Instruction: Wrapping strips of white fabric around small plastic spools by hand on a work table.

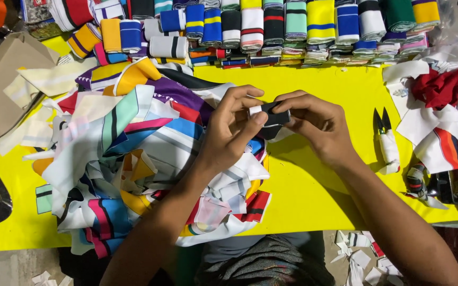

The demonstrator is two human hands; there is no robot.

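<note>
Head view: left hand [229, 132] and right hand [313, 124] both pinch small black-and-white strip [270, 115] above yellow tabletop [313, 185]. Rolled bands [271, 26] stacked behind: done share. Big loose scrap heap [133, 159] at left remains. Snips [383, 132] lie idle.

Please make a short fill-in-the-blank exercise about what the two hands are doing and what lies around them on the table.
1. Both hands pinch a small strip that is black and ____.
2. The table cover is ____ in colour.
3. The thread snips lie beside the ____ hand.
4. The loose pile of striped fabric pieces lies under the ____ hand.

Missing words: white; yellow; right; left
</note>
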